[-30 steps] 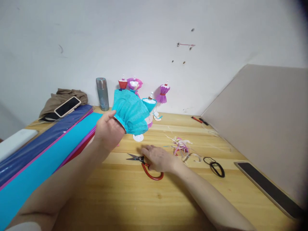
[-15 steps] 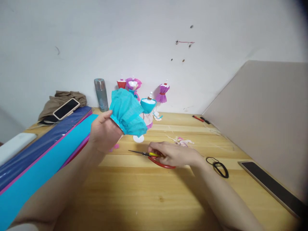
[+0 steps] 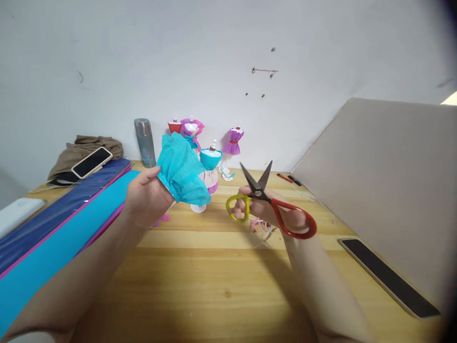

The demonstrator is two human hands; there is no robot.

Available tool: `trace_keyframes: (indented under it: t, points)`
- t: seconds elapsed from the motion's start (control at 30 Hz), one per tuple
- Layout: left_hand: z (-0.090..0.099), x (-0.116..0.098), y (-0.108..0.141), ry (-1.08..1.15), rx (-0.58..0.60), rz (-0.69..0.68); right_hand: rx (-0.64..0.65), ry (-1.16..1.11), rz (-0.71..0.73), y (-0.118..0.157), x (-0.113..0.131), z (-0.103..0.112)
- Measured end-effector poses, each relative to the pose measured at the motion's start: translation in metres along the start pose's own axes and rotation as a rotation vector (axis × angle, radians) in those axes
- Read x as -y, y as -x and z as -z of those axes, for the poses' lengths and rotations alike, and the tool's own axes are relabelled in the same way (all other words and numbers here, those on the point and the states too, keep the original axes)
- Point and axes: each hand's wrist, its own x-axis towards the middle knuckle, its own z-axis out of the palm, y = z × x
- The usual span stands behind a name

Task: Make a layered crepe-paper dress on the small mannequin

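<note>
A gathered piece of turquoise crepe paper [image 3: 183, 169] is held by its narrow edge in my left hand [image 3: 148, 197], thumb in front and palm turned up. My right hand [image 3: 264, 207] has its fingers through the handles of the scissors [image 3: 257, 192], one yellow and one red. Their blades are spread and point upward, apart from the paper. Just behind the paper stands a small dress form [image 3: 210, 158] with a turquoise top and a pale pink skirt. Paper scraps [image 3: 262, 228] lie on the table below my right hand.
Small dress forms, one in purple [image 3: 234, 142], stand by the wall next to a metal flask [image 3: 144, 143]. On the left are crepe paper sheets [image 3: 71, 214], a phone [image 3: 92, 162] and brown cloth [image 3: 84, 147]. A dark flat device [image 3: 389, 276] lies on the right.
My right hand has lifted the scissors from low over the table and turned them upright, and their blades have opened. My left hand still holds the turquoise paper. The view has shifted slightly.
</note>
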Motion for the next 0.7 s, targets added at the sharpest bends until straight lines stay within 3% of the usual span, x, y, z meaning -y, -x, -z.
trace_keyframes:
  t: [0.13, 0.33, 0.7]
  points:
    - [-0.003, 0.007, 0.002, -0.105, 0.039, 0.034, -0.101, 0.155, 0.007, -0.013, -0.001, -0.012]
    - [-0.017, 0.01, 0.008, -0.238, 0.108, 0.02, -0.067, 0.374, 0.022, -0.019, 0.007, -0.032]
    - [-0.021, 0.012, 0.011, -0.316, 0.056, 0.092, -0.136, 0.396, 0.08, -0.03, -0.009, -0.048]
